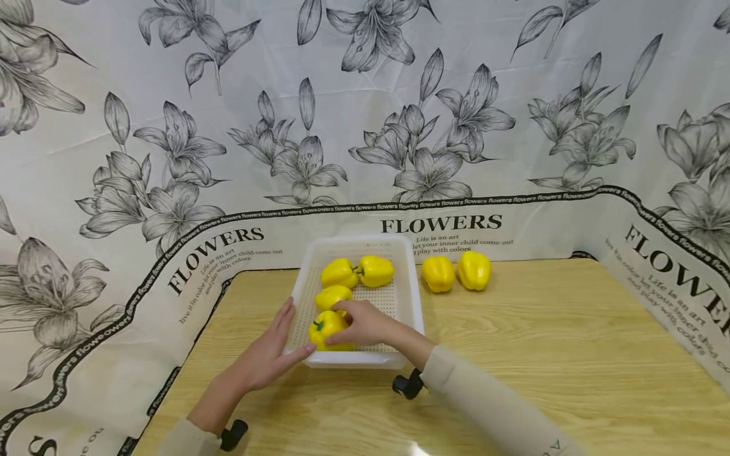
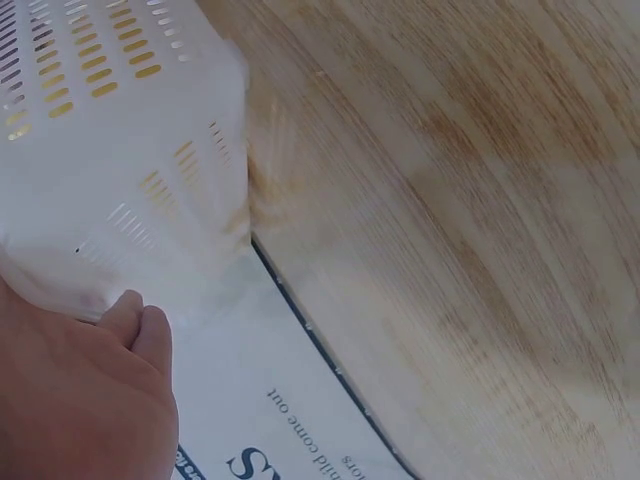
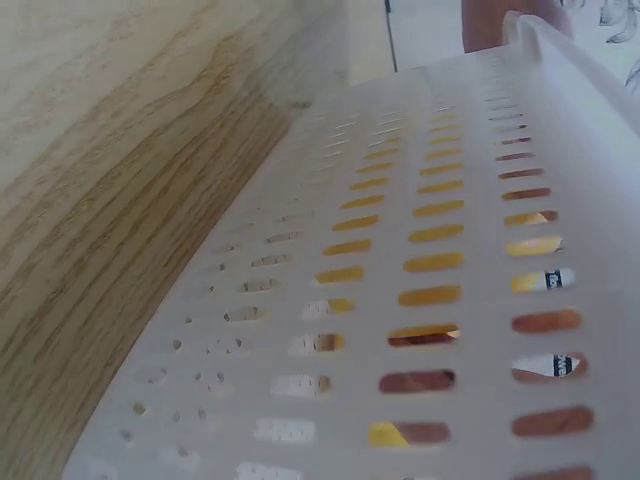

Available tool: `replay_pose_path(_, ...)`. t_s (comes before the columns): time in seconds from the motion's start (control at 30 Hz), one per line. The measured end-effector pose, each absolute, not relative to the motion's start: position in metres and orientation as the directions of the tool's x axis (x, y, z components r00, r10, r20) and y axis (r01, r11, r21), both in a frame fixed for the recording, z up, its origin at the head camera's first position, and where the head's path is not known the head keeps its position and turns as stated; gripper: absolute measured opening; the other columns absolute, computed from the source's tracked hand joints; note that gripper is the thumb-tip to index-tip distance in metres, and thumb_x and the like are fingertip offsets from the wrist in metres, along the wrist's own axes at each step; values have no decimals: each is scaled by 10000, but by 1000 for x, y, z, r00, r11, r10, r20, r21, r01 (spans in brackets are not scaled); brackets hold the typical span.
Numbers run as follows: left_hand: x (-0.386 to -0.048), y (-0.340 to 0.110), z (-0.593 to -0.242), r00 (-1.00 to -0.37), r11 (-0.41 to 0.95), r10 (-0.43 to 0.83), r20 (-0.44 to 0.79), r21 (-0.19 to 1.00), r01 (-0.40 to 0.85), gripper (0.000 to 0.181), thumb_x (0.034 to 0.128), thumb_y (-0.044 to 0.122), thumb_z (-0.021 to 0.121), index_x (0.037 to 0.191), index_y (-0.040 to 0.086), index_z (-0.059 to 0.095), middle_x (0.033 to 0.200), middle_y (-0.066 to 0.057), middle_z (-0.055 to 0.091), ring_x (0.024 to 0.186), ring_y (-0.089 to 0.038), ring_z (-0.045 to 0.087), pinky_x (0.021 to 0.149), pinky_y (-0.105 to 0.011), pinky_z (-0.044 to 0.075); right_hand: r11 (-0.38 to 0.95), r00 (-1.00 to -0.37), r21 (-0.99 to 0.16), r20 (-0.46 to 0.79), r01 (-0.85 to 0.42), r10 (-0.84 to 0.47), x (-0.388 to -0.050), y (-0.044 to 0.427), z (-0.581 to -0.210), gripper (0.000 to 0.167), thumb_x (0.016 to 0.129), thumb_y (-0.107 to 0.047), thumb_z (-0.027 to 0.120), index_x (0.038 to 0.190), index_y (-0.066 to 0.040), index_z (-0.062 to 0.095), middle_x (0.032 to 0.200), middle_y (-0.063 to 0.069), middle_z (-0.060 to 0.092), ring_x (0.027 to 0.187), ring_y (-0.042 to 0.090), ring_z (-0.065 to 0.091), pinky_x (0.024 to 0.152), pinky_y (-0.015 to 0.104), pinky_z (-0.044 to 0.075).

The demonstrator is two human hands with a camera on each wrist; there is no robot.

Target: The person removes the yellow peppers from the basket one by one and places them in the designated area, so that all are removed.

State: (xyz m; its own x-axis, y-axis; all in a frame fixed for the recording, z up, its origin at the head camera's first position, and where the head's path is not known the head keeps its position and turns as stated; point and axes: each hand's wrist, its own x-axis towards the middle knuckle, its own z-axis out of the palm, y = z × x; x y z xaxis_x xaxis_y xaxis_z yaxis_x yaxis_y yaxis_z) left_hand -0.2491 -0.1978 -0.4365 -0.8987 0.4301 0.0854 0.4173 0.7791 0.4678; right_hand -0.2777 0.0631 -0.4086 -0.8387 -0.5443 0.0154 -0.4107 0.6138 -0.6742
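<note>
Gripping the nearest yellow pepper (image 1: 335, 322) with the right hand (image 1: 367, 322), thumb to the near side and fingers to the far side, apart across its width. Directly under those fingers, at lower centre of the frame, inside the white basket (image 1: 356, 361); stem towards the left, long axis seemingly running from there rightwards, nearer to the right hand than to the left hand (image 1: 265, 358). Left fingers straight along the basket's left outer wall, thumb at its lower-left corner. Just above, a second pepper (image 1: 331, 295); higher, two far peppers (image 1: 339, 273) stem to stem. Right of the basket, two outer peppers (image 1: 438, 273) on the wooden table (image 1: 513, 354); behind, flowered cloth (image 1: 353, 136).
</note>
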Motion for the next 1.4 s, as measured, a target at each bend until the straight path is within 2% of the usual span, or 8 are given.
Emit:
replay_pose_path(0.1, -249, -198, -437, -901, 780, 425, 86, 469, 413, 1029, 975, 695, 496, 1649, 60, 48, 1722, -75, -40, 1521, -404, 232, 1177, -604, 308, 583, -855, -728, 8, -361, -518, -277, 70, -409, 694, 872, -446, 806, 1425, -90, 584, 1242, 88, 680, 974, 175, 620, 827, 355, 545)
replay_pose_path(0.2, -249, -198, -438, -903, 780, 420, 89, 472, 410, 1034, 969, 701, 500, 1651, 71, 46, 1721, -71, -40, 1522, -397, 234, 1178, -598, 307, 546, -871, -785, -17, -292, -491, -278, 76, -408, 710, 862, -454, 811, 1426, -92, 576, 1209, 91, 679, 924, 176, 630, 778, 358, 561)
replay_pose_path(0.47, -249, -196, -437, -902, 779, 421, 94, 472, 412, 1041, 962, 708, 504, 1653, 81, 43, 1722, -51, -43, 1523, -390, 239, 1180, -586, 312, 408, -891, -903, -69, -136, -450, -278, 95, -397, 684, 853, -404, 837, 1401, -79, 587, 1255, 136, 636, 950, 225, 663, 799, 462, 623)
replay_pose_path(0.67, -250, -196, -438, -904, 786, 419, 90, 463, 410, 1042, 962, 709, 501, 1654, 83, 36, 1722, -51, -47, 1519, -396, 250, 1177, -589, 314, 312, -904, -949, -92, -47, -417, -277, 106, -387, 672, 876, -345, 828, 1410, -30, 569, 1244, 185, 618, 978, 271, 676, 759, 428, 636)
replay_pose_path(0.87, -251, -197, -438, -907, 787, 411, 86, 468, 401, 1036, 965, 688, 522, 1654, 90, 32, 1722, -38, -50, 1522, -390, 244, 1181, -584, 308, 298, -911, -954, -94, -33, -402, -278, 119, -381, 659, 920, -359, 782, 1412, 13, 551, 1238, 208, 638, 987, 278, 697, 772, 405, 635)
replay_pose_path(1.1, -252, -196, -439, -908, 790, 413, 75, 466, 398, 1036, 967, 688, 517, 1653, 88, 24, 1722, -31, -62, 1532, -372, 224, 1194, -570, 296, 330, -916, -942, -84, -54, -392, -277, 139, -373, 724, 936, -394, 754, 1476, 15, 497, 1385, 240, 572, 1005, 286, 704, 810, 404, 629)
replay_pose_path(1.4, -250, -196, -437, -911, 790, 407, 68, 473, 389, 1004, 983, 613, 561, 1652, 79, 36, 1723, -29, -58, 1530, -374, 232, 1190, -573, 305, 363, -937, -931, -89, -42, -338, -277, 165, -367, 792, 941, -430, 739, 1512, 25, 432, 1258, 226, 636, 979, 272, 696, 876, 466, 608)
